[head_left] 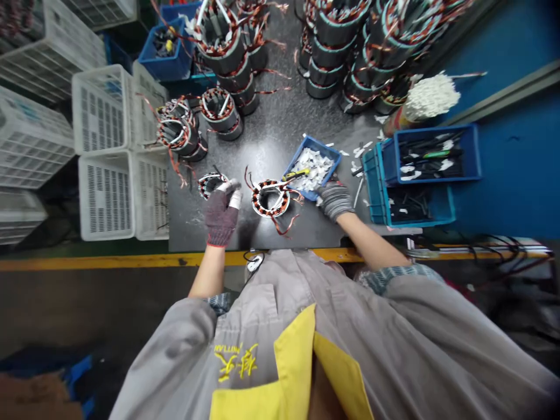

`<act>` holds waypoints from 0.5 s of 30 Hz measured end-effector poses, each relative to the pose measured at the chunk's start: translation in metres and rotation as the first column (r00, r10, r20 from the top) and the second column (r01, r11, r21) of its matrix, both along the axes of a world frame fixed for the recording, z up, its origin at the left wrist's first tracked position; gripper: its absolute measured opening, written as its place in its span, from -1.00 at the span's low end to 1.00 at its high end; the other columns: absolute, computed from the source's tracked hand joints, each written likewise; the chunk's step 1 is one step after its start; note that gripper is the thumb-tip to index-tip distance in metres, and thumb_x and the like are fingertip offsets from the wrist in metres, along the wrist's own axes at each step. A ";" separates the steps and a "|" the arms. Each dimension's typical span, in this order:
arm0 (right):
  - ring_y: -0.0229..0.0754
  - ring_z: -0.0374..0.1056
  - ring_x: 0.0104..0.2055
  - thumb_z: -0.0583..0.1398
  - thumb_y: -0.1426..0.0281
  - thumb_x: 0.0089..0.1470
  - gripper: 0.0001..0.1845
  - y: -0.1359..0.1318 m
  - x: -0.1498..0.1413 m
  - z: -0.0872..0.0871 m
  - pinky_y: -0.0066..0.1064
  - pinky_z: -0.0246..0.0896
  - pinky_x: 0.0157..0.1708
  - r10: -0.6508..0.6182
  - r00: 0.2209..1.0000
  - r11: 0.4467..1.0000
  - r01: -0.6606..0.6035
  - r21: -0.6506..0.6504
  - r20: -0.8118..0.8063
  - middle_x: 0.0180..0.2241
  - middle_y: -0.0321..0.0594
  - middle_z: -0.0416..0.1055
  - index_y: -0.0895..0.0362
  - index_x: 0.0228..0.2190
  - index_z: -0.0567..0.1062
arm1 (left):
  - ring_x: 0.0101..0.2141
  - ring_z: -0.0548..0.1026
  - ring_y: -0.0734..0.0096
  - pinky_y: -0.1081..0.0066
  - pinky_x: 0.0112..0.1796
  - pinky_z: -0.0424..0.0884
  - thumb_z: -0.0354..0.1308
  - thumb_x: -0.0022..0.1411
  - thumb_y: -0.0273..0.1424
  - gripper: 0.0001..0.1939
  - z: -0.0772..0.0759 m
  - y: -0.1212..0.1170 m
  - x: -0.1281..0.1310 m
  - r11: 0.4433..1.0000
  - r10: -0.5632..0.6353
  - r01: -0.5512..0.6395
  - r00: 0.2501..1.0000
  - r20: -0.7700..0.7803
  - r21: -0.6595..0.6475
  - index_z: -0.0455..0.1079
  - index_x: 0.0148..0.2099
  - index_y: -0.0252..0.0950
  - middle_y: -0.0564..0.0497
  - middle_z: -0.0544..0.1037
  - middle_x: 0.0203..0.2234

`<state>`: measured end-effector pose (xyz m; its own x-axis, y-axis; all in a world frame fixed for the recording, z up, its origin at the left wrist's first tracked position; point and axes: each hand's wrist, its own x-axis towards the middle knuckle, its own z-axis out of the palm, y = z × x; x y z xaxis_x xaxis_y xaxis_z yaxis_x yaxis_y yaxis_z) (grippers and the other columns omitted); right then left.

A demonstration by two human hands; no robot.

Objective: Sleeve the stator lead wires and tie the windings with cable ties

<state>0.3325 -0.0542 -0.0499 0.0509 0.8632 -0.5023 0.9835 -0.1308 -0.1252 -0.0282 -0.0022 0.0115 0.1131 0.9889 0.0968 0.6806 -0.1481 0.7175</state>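
Observation:
My left hand (222, 214), in a dark purple glove with white-covered fingertips, is over the table with thumb and fingers curled toward each other. Anything pinched there is too small to make out. Just beyond its fingertips lies a small wound stator ring (205, 185). Between my hands, a larger motor stator (258, 205) with copper-coloured windings, white sleeving and loose leads lies flat. My right hand (336, 199), in a grey striped glove, closes around the near right corner of a blue tray (301, 150). White scraps (315, 160) fill the tray, with a yellow cutter knife (297, 174) on top.
Stacked stators stand at the back left (234, 76) and back right (326, 70). Blue bins (475, 160) with dark sleeves sit at right, beside a bundle of white tubes (433, 96). White crates (105, 195) line the left side. The table's front edge (196, 248) is near my waist.

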 end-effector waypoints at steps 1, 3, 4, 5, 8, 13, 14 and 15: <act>0.39 0.60 0.29 0.28 0.41 0.45 -0.44 -0.002 0.011 -0.001 0.08 0.48 0.30 0.008 1.000 1.000 -0.008 0.000 -0.006 0.26 0.39 0.66 0.25 0.38 0.68 | 0.22 0.76 0.13 0.06 0.35 0.67 0.21 0.63 -0.24 -0.62 0.007 -0.008 0.002 1.000 -0.004 0.004 1.000 0.014 0.001 0.63 0.34 -0.18 -0.11 0.82 0.17; 0.33 0.61 0.24 0.35 0.47 0.36 -0.44 -0.011 0.035 0.000 0.02 0.49 0.27 0.003 1.000 1.000 -0.003 0.014 -0.022 0.25 0.34 0.68 0.20 0.33 0.73 | 0.17 0.79 0.14 0.08 0.31 0.70 0.22 0.64 -0.21 -0.64 0.019 -0.020 0.007 1.000 -0.031 0.031 0.999 0.011 0.003 0.65 0.30 -0.20 -0.12 0.83 0.14; 0.29 0.61 0.22 0.37 0.50 0.32 -0.45 -0.018 0.046 0.000 -0.02 0.49 0.25 -0.007 1.000 1.000 0.008 0.023 -0.025 0.26 0.33 0.68 0.19 0.30 0.75 | 0.16 0.80 0.13 0.08 0.30 0.70 0.23 0.64 -0.20 -0.64 0.024 -0.024 0.009 0.999 -0.053 0.053 0.999 -0.008 0.004 0.67 0.29 -0.21 -0.12 0.84 0.13; 0.25 0.62 0.19 0.38 0.54 0.29 -0.45 -0.026 0.055 0.001 -0.07 0.49 0.22 -0.024 0.999 0.999 0.025 0.039 -0.026 0.27 0.32 0.68 0.18 0.27 0.77 | 0.16 0.80 0.12 0.07 0.30 0.70 0.25 0.64 -0.19 -0.65 0.027 -0.027 0.012 0.997 -0.079 0.080 0.996 -0.037 0.004 0.69 0.27 -0.20 -0.12 0.85 0.12; 0.22 0.65 0.13 0.35 0.55 0.26 -0.45 -0.050 0.070 0.007 -0.08 0.52 0.15 -0.129 0.990 0.976 0.137 0.168 -0.057 0.25 0.28 0.71 0.16 0.24 0.78 | 0.16 0.80 0.07 0.04 0.34 0.66 0.32 0.59 -0.23 -0.72 0.031 -0.027 0.021 0.990 -0.144 0.142 0.986 -0.085 -0.021 0.73 0.18 -0.19 -0.12 0.86 0.08; 0.27 0.71 0.05 0.23 0.25 0.46 -0.60 -0.057 0.053 0.029 0.09 0.61 0.15 -0.160 0.964 0.875 0.239 0.422 -0.214 0.00 0.17 0.81 0.14 0.03 0.83 | 0.15 0.80 0.13 0.19 0.24 0.69 0.28 0.60 -0.35 -0.63 0.032 -0.014 0.040 0.945 -0.205 0.189 0.978 -0.035 -0.267 0.69 0.34 -0.09 -0.03 0.85 0.16; 0.25 0.71 0.07 0.21 0.25 0.47 -0.59 -0.049 0.044 0.036 0.09 0.61 0.17 -0.085 0.966 0.868 0.192 0.458 -0.243 0.00 0.13 0.81 0.13 0.01 0.83 | 0.16 0.80 0.12 0.22 0.21 0.68 0.31 0.56 -0.37 -0.57 0.032 -0.010 0.045 0.907 -0.274 0.233 0.959 -0.071 -0.350 0.67 0.38 -0.06 -0.01 0.84 0.17; 0.23 0.70 0.10 0.20 0.27 0.46 -0.59 -0.039 0.033 0.044 0.07 0.61 0.21 0.013 0.964 0.864 0.123 0.487 -0.265 0.03 0.10 0.81 0.13 0.02 0.83 | 0.16 0.80 0.09 0.24 0.18 0.68 0.34 0.52 -0.39 -0.52 0.032 -0.005 0.051 0.857 -0.359 0.281 0.927 -0.110 -0.431 0.65 0.41 -0.04 0.01 0.84 0.17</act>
